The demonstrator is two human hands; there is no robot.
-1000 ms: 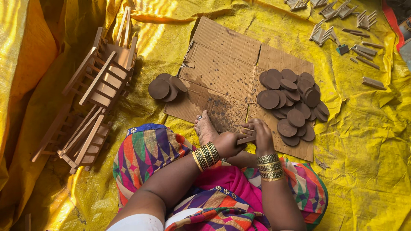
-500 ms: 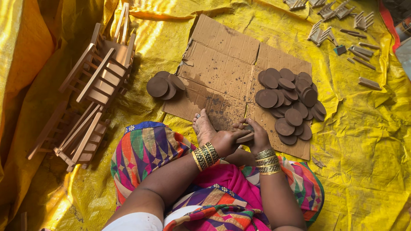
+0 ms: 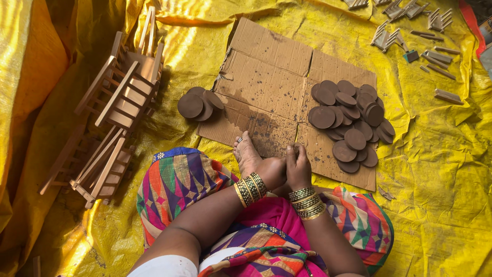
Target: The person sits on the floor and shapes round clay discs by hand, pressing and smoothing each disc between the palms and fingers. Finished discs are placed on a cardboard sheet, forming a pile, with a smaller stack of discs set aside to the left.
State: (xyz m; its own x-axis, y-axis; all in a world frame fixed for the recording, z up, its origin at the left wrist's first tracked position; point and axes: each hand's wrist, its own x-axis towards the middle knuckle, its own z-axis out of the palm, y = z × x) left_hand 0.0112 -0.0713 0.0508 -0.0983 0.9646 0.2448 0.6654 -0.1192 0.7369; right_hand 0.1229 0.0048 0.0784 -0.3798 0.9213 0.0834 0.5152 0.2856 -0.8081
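Observation:
My left hand point(image 3: 270, 172) and my right hand point(image 3: 298, 165) are pressed together over my lap, just past my bare foot point(image 3: 246, 152). Both close on a small brown piece that the fingers almost wholly hide. Gold bangles ring both wrists. The hands hover at the near edge of a flattened cardboard sheet point(image 3: 271, 77). A heap of several flat brown discs point(image 3: 348, 118) lies on the cardboard to the right of my hands. A smaller stack of brown discs point(image 3: 200, 102) sits by the cardboard's left edge.
A yellow tarp point(image 3: 435, 169) covers the ground. Small wooden chair-like frames point(image 3: 123, 92) are piled at the left, with more point(image 3: 97, 172) below them. Small wooden parts point(image 3: 389, 36) and loose sticks point(image 3: 441, 56) are scattered at the top right.
The brown piece showed between my hands before; my right hand has now folded over it and both hands have drawn closer together. The view has shifted slightly.

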